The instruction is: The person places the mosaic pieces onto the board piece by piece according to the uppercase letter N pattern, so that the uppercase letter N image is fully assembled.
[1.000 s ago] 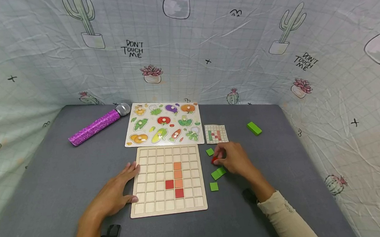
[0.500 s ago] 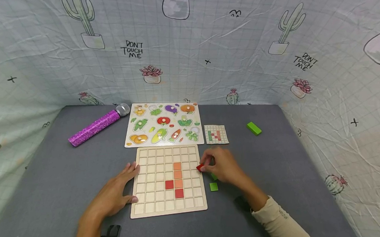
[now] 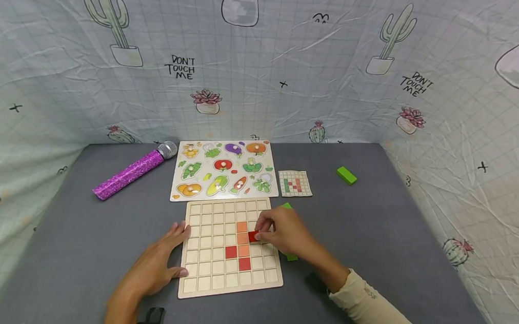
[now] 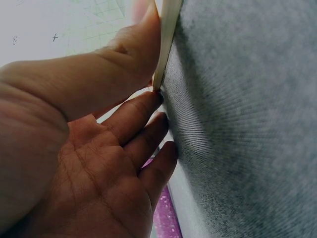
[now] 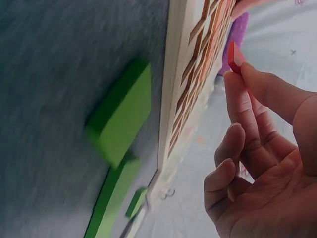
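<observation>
A red square tile (image 3: 253,236) is pinched between thumb and fingertips of my right hand (image 3: 286,231), just over the wooden grid board (image 3: 210,284). In the right wrist view the same red tile (image 5: 235,57) sits tilted at the fingertips, above the board's surface. The board carries a column of orange tiles (image 3: 242,227), with a red tile (image 3: 245,264) under it and another red tile (image 3: 231,252) to the left. My left hand (image 3: 154,264) rests at the board's left edge, fingers fairly straight; in the left wrist view thumb and fingertips touch that edge.
Green tiles (image 3: 292,257) lie right of the board, partly hidden by the right hand. Beyond it is a small pattern card (image 3: 295,183), and a green block (image 3: 346,175) farther right. A vegetable puzzle board (image 3: 221,168) and a purple glitter microphone (image 3: 132,171) lie at the back.
My right hand has carried the red tile leftward from among the green tiles, across the board's right edge, to beside the orange column. The left hand has stayed still.
</observation>
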The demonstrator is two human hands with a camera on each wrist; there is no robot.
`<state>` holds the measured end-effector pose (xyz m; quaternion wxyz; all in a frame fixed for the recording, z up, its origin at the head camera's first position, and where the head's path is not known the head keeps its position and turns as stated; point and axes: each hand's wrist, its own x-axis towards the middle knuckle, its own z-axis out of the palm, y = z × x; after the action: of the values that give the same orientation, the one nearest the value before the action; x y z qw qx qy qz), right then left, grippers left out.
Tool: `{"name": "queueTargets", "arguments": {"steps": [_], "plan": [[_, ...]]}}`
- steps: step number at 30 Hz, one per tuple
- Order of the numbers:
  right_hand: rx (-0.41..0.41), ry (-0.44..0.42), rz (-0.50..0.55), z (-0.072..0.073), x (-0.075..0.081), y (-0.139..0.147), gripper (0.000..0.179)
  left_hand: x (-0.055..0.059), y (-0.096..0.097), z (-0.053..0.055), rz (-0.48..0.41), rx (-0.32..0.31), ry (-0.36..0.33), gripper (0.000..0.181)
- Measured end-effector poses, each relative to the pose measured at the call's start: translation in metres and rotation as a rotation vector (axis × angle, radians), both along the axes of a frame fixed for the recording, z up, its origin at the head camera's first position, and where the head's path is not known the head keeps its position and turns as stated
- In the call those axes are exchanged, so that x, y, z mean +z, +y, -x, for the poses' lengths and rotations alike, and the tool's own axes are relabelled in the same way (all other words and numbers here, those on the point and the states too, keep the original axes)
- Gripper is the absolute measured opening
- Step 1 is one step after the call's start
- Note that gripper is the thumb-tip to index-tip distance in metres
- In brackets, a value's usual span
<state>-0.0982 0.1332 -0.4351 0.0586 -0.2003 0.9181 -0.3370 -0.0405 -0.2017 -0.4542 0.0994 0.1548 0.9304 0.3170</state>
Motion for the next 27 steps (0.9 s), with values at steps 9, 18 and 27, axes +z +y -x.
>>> {"name": "queueTargets", "arguments": {"steps": [9,18,27], "plan": [[0.035,0.014,-0.002,0.0,-0.004,-0.027,0.017,0.001,-0.001,0.0,-0.01,-0.003,0.005,0.095],[0.04,-0.016,-0.019,0.002,-0.002,-0.05,0.018,0.001,-0.001,0.0,0.0,-0.006,0.003,0.094],[0.022,-0.041,-0.099,0.007,0.001,-0.07,0.019,0.002,0.0,0.0,-0.003,-0.002,0.0,0.094]]}}
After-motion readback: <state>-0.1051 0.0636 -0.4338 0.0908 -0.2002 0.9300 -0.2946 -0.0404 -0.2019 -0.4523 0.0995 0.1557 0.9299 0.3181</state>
